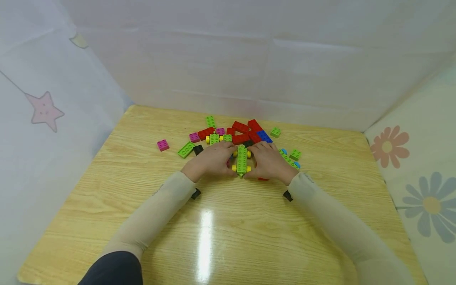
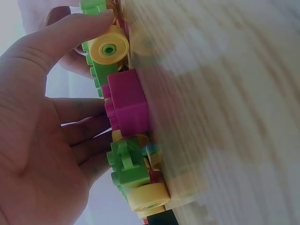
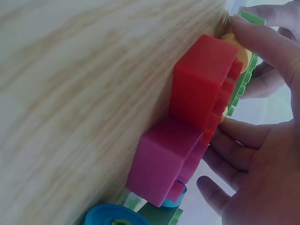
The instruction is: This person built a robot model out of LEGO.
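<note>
A green studded car base (image 1: pixel 242 160) with yellow wheels lies lengthwise between the two hands. My left hand (image 1: pixel 215 158) holds it from the left; in the left wrist view its thumb lies along a yellow wheel (image 2: pixel 109 44). From the other side my right hand (image 1: pixel 268 160) holds the same base, thumb toward the near end. Below the left palm are a magenta brick (image 2: pixel 131 103) and another green wheeled piece (image 2: pixel 129 161). Beside the right fingers sit a red brick (image 3: pixel 201 79) and a magenta brick (image 3: pixel 161 159).
Red bricks (image 1: pixel 240 127) and a blue brick (image 1: pixel 264 136) cluster behind the hands. A green base with blue wheels (image 1: pixel 287 160) lies partly behind the right wrist. Farther left are a magenta brick (image 1: pixel 162 145) and a green plate (image 1: pixel 186 149). Small black pieces (image 1: pixel 196 193) lie near the forearms.
</note>
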Motion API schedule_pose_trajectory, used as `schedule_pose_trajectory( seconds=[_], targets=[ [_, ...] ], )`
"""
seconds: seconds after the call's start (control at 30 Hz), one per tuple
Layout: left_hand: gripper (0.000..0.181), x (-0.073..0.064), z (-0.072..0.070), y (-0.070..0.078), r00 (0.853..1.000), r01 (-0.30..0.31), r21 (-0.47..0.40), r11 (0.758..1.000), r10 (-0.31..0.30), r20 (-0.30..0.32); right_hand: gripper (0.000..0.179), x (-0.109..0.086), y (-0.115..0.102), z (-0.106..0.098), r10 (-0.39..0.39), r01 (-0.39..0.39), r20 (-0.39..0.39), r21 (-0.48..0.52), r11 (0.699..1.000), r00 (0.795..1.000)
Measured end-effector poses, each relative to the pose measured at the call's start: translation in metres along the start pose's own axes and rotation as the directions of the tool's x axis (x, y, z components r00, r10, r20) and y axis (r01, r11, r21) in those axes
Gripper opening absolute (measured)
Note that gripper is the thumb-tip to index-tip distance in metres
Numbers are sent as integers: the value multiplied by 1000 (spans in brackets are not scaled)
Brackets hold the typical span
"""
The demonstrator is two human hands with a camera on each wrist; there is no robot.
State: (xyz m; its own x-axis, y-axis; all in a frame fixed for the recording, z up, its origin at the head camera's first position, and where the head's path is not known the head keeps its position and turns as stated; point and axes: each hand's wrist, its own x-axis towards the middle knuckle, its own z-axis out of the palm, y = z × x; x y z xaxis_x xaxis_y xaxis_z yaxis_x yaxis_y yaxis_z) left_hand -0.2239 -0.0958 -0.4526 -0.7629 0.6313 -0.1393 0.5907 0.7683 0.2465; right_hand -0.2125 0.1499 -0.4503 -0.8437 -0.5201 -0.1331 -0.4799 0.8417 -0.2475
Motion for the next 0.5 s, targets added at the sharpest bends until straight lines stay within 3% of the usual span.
schedule_pose_trajectory(
  seconds=[0.23, 0.5],
  targets=[
    [104, -4, -6, 0, 1000, 1, -24, 1000, -2, -17, 109, -2, -4, -3, -2, 3, -29, 37, 999, 1000],
    [102, -24, -29, 0, 998, -9, -51, 999, 6, -66, 110, -8, -16, -16, -17, 25, -76, 101, 995, 997]
  ],
)
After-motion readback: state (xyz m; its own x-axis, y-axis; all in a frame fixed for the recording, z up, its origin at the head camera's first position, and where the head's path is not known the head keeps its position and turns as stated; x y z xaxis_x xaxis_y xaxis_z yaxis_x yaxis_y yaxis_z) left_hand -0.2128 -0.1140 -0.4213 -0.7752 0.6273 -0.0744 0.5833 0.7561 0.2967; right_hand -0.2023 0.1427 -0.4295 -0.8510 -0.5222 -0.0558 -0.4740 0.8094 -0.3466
